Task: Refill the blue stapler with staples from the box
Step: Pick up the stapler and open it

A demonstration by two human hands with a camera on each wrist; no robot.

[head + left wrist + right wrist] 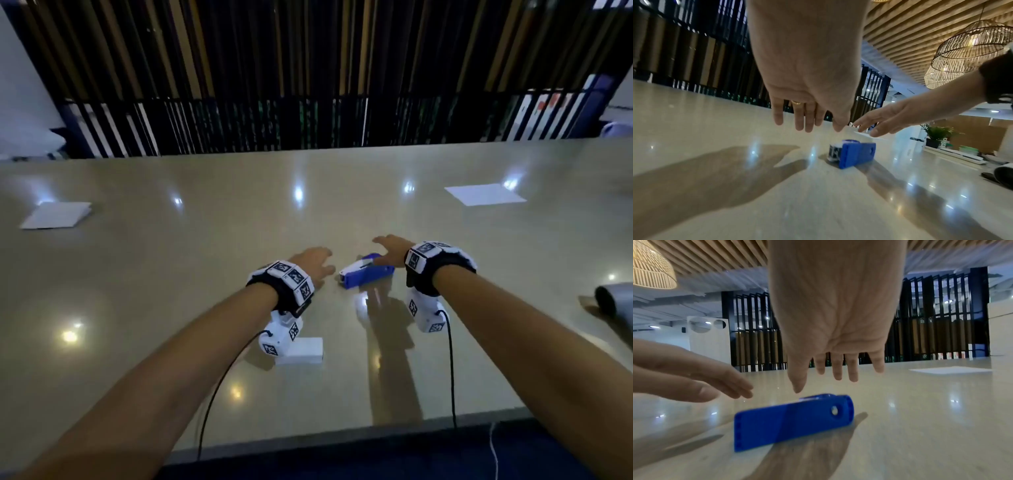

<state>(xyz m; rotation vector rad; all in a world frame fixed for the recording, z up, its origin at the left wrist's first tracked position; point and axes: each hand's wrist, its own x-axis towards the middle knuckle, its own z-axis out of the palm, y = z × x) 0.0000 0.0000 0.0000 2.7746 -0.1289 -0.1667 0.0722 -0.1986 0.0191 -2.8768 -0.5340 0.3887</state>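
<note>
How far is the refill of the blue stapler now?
Nothing looks done. The blue stapler lies on the table, both hands open above it: left hand, right hand. The white box sits untouched near the left wrist. Loading the staples remains.

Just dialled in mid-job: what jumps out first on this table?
The blue stapler lies on the glossy beige table, centre, the only bright colour. Both hands hover open over it, the left hand to its left, the right hand above its far end, neither gripping. A small white box sits nearer the person, beneath the left wrist.
</note>
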